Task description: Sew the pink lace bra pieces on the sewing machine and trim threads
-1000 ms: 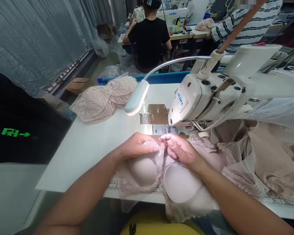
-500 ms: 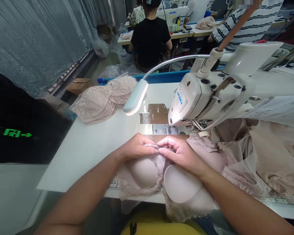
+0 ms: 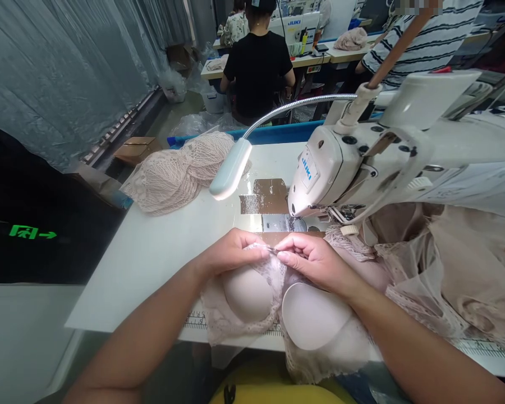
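A pale pink lace bra (image 3: 278, 275) with smooth moulded cups lies at the table's front edge, its inner side facing up and its lower parts hanging over the edge. My left hand (image 3: 235, 252) is closed, pinching the lace at the bra's upper middle between thumb and fingers. Close against it, my right hand (image 3: 311, 259) is closed around a small, thin metal tool (image 3: 272, 250), mostly hidden by the fingers; its kind is unclear. The tool's tip meets the lace by my left thumb. Both hands are just in front of the sewing machine's needle plate (image 3: 278, 223).
The white sewing machine (image 3: 324, 168) stands at the right, with a lamp (image 3: 231, 168) on a bent metal neck. More beige garments (image 3: 467, 269) are heaped on the right. Stacked lace cups (image 3: 164, 179) lie at the back left. A person in black (image 3: 258, 67) sits ahead.
My right hand has shifted slightly right, with its fingers a little farther from my left hand. More lace shows above my left thumb. The bra stays nearly in place.
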The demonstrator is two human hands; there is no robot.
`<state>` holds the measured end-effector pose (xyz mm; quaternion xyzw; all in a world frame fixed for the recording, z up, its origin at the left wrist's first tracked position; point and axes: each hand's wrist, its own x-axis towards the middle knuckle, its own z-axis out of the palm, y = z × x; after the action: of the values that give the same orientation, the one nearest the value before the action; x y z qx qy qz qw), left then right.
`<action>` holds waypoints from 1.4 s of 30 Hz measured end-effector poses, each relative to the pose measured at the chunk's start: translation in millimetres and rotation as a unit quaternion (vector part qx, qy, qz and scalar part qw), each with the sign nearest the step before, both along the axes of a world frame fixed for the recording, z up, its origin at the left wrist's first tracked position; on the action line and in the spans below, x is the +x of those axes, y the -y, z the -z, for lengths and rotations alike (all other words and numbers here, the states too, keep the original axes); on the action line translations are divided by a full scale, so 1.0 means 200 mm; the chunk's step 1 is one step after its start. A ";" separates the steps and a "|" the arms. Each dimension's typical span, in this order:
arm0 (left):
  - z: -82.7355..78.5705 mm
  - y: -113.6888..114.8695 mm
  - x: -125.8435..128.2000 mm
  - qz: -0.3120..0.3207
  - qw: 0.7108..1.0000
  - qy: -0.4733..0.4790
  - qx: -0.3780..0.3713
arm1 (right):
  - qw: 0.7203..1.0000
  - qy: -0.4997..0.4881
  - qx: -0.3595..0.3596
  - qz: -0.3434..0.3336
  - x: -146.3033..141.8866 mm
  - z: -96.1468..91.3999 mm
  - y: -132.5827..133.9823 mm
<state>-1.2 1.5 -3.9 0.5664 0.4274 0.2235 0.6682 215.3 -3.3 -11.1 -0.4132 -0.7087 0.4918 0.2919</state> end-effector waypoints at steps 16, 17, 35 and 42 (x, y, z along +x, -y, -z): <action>-0.03 0.01 0.03 0.067 0.997 -0.007 0.024 | 1.000 0.020 0.005 -0.007 -0.03 0.00 0.02; -0.04 0.01 0.03 0.066 0.998 -0.010 0.023 | 1.000 0.012 -0.003 0.002 -0.03 0.00 0.01; -0.10 -0.07 -0.24 0.075 0.990 -0.101 0.066 | 0.982 -0.001 -0.165 -0.093 -0.05 -0.02 0.02; -0.09 -0.01 -0.10 0.042 0.991 -0.087 0.089 | 0.991 -0.029 -0.133 0.010 -0.08 -0.01 0.03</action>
<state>-21.0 4.0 13.7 0.6583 0.4378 0.1824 0.5845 198.3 -9.5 -8.6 -0.4408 -0.6237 0.5909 0.2599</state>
